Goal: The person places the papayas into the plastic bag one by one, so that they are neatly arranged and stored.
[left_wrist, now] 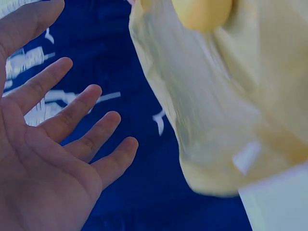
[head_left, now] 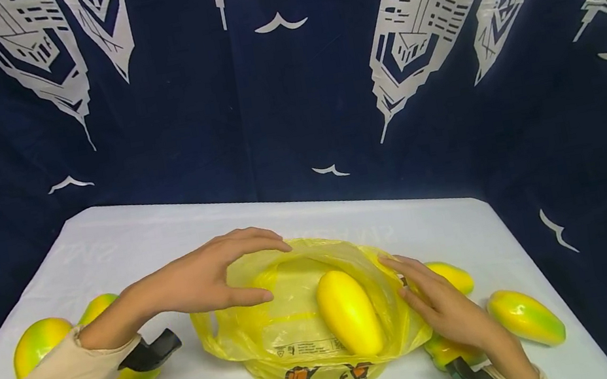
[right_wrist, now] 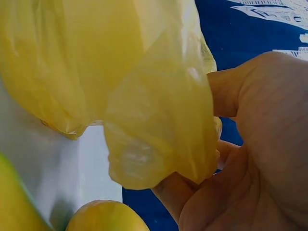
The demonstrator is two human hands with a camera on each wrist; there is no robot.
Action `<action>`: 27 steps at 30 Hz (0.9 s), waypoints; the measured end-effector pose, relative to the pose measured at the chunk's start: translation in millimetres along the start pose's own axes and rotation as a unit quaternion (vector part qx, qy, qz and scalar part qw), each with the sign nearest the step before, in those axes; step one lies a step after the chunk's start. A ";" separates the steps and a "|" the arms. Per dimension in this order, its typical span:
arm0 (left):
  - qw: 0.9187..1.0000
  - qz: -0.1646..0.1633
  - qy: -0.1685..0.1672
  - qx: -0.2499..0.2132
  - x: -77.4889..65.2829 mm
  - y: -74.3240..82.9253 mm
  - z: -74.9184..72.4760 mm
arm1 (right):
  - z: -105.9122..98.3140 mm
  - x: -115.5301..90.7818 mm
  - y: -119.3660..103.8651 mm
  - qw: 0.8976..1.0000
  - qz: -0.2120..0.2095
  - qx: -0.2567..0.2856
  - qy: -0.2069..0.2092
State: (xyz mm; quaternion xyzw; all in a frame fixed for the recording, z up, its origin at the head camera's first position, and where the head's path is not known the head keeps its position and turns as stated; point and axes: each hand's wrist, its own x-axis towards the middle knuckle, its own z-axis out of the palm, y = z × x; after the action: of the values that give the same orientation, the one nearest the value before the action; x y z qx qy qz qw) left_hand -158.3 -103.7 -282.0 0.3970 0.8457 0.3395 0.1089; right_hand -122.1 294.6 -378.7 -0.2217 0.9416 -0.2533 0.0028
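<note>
A thin yellow plastic bag (head_left: 270, 354) stands on the table with its mouth spread wide. Inside, toward its right, lies a smooth yellow mango-like fruit (head_left: 349, 313), also partly visible in the left wrist view (left_wrist: 202, 13). My left hand (head_left: 207, 277) hovers over the bag's left rim, fingers straight and spread, holding nothing; the left wrist view shows its bare palm (left_wrist: 53, 159). My right hand (head_left: 440, 300) grips the bag's right edge. In the right wrist view, a flap of the bag (right_wrist: 159, 120) hangs between thumb and fingers, hiding some fingertips.
Left of the bag, several yellow-green fruits (head_left: 44, 343) lie partly behind the left forearm. On the right, one fruit (head_left: 526, 318) lies near the table edge, with others partly behind the right hand. A white cloth (head_left: 166, 224) covers the table; a dark blue printed curtain (head_left: 266, 102) hangs behind.
</note>
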 end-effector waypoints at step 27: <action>0.960 -0.146 0.199 0.129 -151.8 -89.4 -38.5 | 0.4 -0.1 0.9 1.000 0.005 0.004 -0.002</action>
State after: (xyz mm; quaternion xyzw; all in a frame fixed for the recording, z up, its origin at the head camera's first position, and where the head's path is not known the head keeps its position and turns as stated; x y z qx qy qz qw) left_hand -128.8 -276.3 -325.3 0.2044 0.9357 0.2799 -0.0653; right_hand -122.3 295.1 -379.5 -0.2176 0.9417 -0.2564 0.0072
